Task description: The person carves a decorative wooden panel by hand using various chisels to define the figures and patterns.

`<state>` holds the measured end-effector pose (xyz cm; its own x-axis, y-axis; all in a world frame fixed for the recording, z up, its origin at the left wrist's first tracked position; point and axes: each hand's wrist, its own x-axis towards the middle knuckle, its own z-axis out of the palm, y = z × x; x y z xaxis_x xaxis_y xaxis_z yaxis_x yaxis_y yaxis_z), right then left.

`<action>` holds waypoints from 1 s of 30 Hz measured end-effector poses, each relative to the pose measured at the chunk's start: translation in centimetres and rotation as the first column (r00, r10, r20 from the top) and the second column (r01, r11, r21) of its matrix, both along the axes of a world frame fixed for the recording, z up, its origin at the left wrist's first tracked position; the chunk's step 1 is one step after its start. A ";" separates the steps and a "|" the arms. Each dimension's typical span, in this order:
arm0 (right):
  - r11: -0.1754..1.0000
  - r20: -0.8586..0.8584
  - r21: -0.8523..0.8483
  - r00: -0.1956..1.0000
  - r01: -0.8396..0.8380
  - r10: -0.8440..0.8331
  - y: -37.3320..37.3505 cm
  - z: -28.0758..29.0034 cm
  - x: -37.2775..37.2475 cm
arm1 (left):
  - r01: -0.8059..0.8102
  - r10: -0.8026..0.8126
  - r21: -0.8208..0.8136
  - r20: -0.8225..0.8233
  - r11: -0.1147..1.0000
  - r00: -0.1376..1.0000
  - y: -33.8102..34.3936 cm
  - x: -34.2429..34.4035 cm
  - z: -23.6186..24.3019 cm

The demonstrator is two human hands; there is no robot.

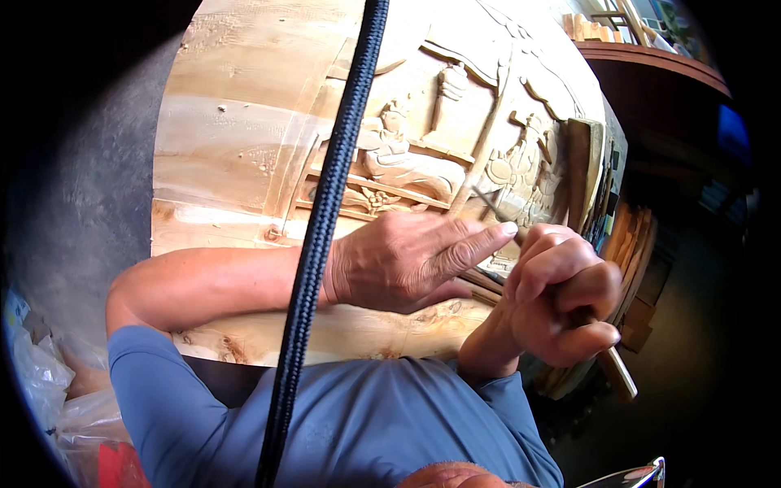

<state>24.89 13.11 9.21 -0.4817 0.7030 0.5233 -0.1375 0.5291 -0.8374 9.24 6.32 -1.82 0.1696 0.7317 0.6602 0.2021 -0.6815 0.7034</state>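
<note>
Right hand (561, 285) grips a chisel (621, 376); left hand (403, 264), unclenched above the carving (415, 172), would best steady the blade (489, 202) beside it.

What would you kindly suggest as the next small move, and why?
I would probably steady the thin tool with the left hand's fingertips before cutting: the right hand grips it in a fist, its narrow end points over the carved wooden panel, and the left fingertips are already close beside its shaft.
</note>
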 end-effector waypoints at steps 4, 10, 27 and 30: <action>0.994 -0.088 -0.091 0.995 -0.058 0.050 0.2 -0.4 0.2 | 0.195 -0.178 -0.131 0.126 0.972 0.976 -0.2 1.1 0.3; 0.991 -0.171 -0.105 0.983 -0.087 0.068 1.0 1.0 0.7 | 0.141 -0.130 -0.177 0.070 0.974 0.989 1.2 1.9 0.8; 0.995 -0.059 -0.011 0.994 -0.096 0.095 1.7 1.1 1.0 | 0.107 -0.082 -0.223 0.118 0.969 0.990 2.5 2.9 -0.6; 0.996 -0.079 -0.013 0.993 -0.092 0.091 1.7 0.8 0.8 | 0.104 -0.083 -0.239 0.098 0.965 0.992 2.4 2.9 -0.9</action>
